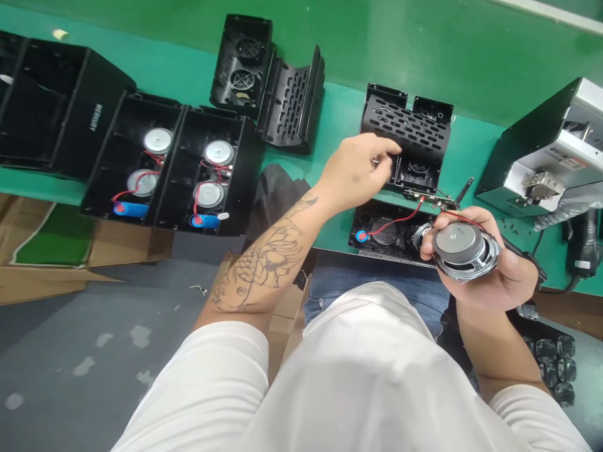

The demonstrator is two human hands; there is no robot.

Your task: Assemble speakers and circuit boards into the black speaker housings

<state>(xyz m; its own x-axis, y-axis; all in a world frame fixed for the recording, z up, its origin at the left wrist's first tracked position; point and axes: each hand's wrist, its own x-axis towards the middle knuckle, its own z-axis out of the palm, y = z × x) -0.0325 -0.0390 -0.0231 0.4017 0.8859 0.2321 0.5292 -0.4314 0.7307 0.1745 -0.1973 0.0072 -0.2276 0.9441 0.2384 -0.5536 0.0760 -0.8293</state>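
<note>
My right hand (490, 257) holds a round metal speaker (459, 245) with its magnet side up; a red wire runs from it to a small circuit board (428, 199). Fingers bent, my left hand (362, 164) is over the left edge of a black perforated housing (407, 125); thumb and index finger are bent toward each other, and whether something small is between them is too small to tell. Below the housing lies a black panel (377, 220) with a speaker grille, a second speaker and a blue cylinder (362, 236) on a red wire.
Left on the green table (339, 107) stand black cases (202, 138) with speakers and blue cylinders, and more black housings (292, 100). At right are a silver-black machine (541, 144), small screws and a dark wrapped tool (584, 245). Speakers (546, 351) lie at lower right.
</note>
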